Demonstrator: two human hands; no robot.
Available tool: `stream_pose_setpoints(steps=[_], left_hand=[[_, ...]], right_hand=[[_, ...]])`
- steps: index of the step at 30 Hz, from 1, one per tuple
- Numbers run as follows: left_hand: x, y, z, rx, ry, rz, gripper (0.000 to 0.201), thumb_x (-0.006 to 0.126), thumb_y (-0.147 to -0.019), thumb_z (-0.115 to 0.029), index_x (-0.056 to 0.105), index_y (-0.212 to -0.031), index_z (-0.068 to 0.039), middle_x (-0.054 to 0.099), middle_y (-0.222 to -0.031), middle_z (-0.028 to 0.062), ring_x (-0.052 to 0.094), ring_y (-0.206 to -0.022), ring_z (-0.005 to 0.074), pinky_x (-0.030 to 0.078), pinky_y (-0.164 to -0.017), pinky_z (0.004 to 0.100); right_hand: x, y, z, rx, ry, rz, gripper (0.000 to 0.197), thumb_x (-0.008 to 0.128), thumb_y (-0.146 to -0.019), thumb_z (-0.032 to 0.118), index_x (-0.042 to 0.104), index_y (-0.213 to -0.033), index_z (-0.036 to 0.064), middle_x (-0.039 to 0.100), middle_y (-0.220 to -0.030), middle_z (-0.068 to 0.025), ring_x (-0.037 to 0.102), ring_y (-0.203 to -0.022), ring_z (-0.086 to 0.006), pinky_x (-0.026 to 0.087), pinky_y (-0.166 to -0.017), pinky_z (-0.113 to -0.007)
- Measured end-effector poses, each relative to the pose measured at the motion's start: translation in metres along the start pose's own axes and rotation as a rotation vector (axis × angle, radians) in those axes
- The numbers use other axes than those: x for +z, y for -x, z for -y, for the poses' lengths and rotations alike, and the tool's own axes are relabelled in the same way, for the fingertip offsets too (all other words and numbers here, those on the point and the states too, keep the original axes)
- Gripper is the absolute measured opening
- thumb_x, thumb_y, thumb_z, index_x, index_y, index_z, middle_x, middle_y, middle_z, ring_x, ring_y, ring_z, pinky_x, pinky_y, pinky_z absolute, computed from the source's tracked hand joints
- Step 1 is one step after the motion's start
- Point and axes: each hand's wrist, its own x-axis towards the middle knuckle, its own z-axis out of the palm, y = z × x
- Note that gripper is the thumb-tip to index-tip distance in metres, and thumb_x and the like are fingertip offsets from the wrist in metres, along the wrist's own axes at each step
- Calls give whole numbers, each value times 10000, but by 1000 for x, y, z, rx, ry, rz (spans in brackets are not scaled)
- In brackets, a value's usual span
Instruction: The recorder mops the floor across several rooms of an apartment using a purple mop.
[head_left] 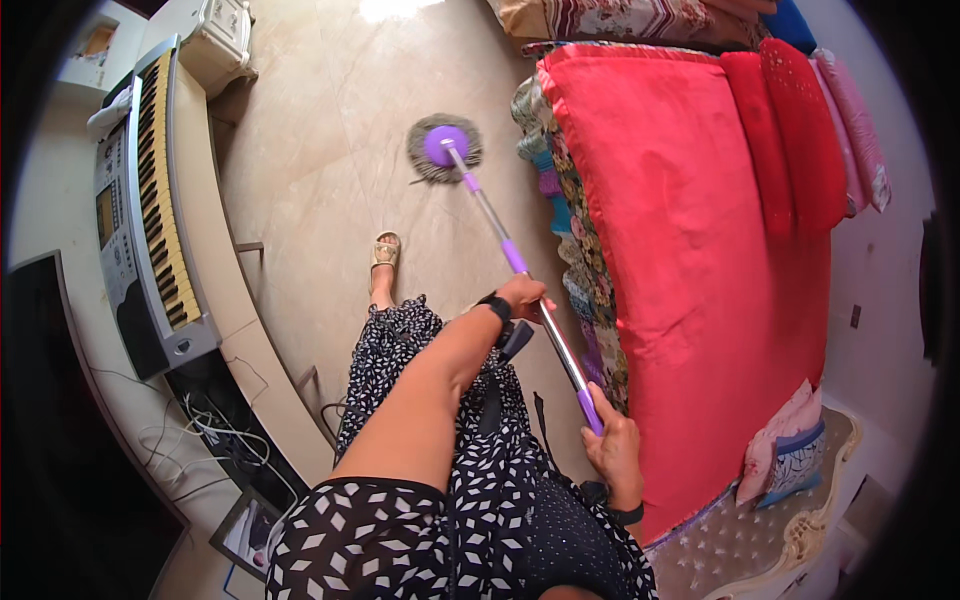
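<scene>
A mop [487,208] with a silver and purple pole slants away from me across the floor. Its round purple head, fringed with grey strands, rests on the tiles ahead. My left hand [522,296] is wrapped round the middle of the pole, just below a purple collar. Lower down and to the right, my right hand [613,446] grips the purple end of the handle, beside the bed. Dark bands circle both wrists.
A bed [690,250] with a red cover and pillows runs along the right. An electronic keyboard [160,190] lies on a long bench at the left, near loose cables [225,430]. A white cabinet [218,40] stands far left. My sandalled foot [384,250] is on the floor.
</scene>
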Motion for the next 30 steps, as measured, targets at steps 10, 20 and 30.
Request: stream_pose_setpoints(steps=[10,20,30], left_hand=[[104,8,88,-61,-205,161,174,414,-750,-41,504,-862,56,628,-700,168,614,-619,314,478,-614,557],[39,61,67,40,41,3,145,454,-780,-93,515,-820,33,623,-717,137,621,-621,271,521,-600,451],[-177,141,3,348,330,-357,161,447,-779,-113,538,-749,17,594,-702,135,598,-607,275,527,-569,458]], right_hand=[[-27,93,-57,266,-374,-3,572,482,-572,-16,493,-1143,-25,556,-721,-172,505,-588,-108,416,-551,-236],[-35,62,7,-6,-240,77,583,489,-554,-47,506,-1136,-19,540,-639,-154,498,-552,-106,424,-541,-244],[60,-50,135,-637,241,178,658,556,-566,8,454,-1203,145,528,-627,-151,536,-562,-329,421,-512,-417]])
